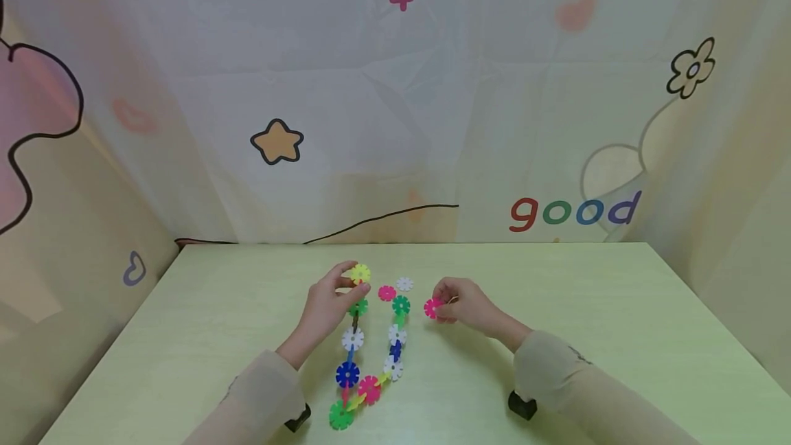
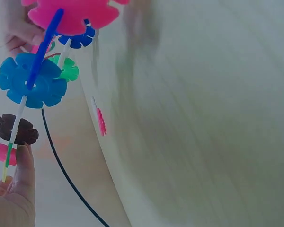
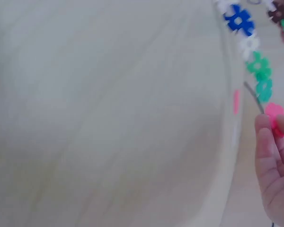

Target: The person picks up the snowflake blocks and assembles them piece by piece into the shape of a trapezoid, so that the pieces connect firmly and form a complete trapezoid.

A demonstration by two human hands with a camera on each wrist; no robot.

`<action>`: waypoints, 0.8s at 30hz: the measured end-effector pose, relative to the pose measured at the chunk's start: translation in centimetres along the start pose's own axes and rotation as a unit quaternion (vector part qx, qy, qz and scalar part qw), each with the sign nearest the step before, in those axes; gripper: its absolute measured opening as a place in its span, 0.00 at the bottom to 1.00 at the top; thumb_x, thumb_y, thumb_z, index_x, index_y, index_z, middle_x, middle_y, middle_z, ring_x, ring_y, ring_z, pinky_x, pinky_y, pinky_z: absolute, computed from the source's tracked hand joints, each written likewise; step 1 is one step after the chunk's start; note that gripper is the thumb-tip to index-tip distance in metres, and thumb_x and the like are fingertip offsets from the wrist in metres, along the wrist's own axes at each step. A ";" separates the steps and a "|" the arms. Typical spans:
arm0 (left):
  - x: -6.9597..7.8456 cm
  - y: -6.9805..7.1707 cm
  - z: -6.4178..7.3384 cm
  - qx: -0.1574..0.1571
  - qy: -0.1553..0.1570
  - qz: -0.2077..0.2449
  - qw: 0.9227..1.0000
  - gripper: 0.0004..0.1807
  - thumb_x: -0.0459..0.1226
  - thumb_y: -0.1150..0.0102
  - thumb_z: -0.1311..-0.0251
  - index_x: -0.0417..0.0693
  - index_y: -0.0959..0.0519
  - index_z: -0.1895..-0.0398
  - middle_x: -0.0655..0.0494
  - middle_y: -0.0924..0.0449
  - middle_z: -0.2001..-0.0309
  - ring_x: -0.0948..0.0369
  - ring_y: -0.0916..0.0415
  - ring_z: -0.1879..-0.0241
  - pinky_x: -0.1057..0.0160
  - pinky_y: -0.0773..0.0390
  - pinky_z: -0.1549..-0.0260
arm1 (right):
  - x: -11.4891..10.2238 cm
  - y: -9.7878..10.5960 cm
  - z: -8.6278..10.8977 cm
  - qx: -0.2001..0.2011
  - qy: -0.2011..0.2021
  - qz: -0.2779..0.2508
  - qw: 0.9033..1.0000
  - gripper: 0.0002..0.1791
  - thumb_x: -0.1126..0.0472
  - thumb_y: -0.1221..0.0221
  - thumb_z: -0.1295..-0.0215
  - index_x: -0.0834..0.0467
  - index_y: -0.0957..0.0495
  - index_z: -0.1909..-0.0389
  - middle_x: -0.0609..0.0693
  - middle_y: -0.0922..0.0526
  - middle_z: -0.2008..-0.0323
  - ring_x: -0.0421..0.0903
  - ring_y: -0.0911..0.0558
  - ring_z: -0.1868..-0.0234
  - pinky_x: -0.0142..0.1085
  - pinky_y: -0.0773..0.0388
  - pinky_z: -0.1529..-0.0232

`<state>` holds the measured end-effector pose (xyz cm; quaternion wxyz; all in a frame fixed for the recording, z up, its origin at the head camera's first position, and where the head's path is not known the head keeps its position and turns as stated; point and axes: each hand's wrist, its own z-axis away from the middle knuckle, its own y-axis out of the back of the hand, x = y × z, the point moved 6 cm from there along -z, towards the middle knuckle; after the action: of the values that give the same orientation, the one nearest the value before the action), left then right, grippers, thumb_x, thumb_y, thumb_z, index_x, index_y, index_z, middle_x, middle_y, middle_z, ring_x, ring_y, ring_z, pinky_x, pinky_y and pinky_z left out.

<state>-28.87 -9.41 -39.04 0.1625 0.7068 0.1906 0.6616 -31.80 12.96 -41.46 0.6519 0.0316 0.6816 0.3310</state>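
Observation:
A U-shaped chain of interlocking snowflake discs in several colours hangs toward the person. My left hand pinches the yellow disc at the chain's left end between thumb and fingers. On the other side, the chain ends in a green disc. My right hand pinches a pink disc, apart from that green end and to its right. In the right wrist view, the pink disc shows between thumb and fingertips, below the chain's green discs.
A loose pink disc and a loose white disc lie on the pale table between the hands, just beyond the chain's green end. A printed curtain stands along the table's back edge.

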 end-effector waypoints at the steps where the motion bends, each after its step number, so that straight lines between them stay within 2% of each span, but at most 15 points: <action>1: 0.0 -0.1 0.0 -0.001 0.000 0.001 1.000 0.29 0.47 0.41 0.48 0.57 0.35 0.41 0.49 0.23 0.55 0.55 0.23 0.61 0.62 0.21 0.66 | -0.4 0.0 0.0 0.006 0.005 -0.009 1.000 0.07 0.71 0.43 0.46 0.64 0.29 0.65 0.54 0.25 0.71 0.43 0.22 0.73 0.33 0.22 0.70; 11: 0.9 -1.3 0.4 -0.005 -0.026 0.016 1.000 0.29 0.48 0.41 0.48 0.53 0.35 0.42 0.48 0.23 0.58 0.59 0.22 0.67 0.65 0.21 0.68 | -3.4 -0.6 0.2 0.055 0.044 -0.064 0.995 0.07 0.70 0.43 0.45 0.65 0.29 0.65 0.56 0.23 0.71 0.46 0.19 0.71 0.35 0.21 0.69; 16: 1.2 -2.0 0.7 -0.009 -0.023 0.026 0.999 0.29 0.48 0.42 0.48 0.54 0.35 0.42 0.48 0.24 0.57 0.58 0.23 0.65 0.65 0.21 0.68 | -4.3 -1.1 0.0 0.071 0.057 -0.087 0.992 0.07 0.70 0.43 0.45 0.66 0.29 0.66 0.57 0.23 0.71 0.44 0.19 0.72 0.36 0.20 0.69; 24: 1.6 -2.7 1.0 -0.018 -0.033 0.042 0.998 0.32 0.53 0.43 0.50 0.54 0.36 0.41 0.47 0.24 0.54 0.59 0.21 0.66 0.64 0.21 0.67 | -4.7 -2.0 -0.4 0.100 0.046 -0.121 0.987 0.07 0.69 0.42 0.46 0.65 0.29 0.66 0.58 0.22 0.69 0.45 0.18 0.73 0.37 0.20 0.69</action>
<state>-27.92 -6.24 -39.01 0.1537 0.7324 0.1437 0.6476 -30.68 9.04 -38.38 0.6489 -0.0012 0.7389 0.1814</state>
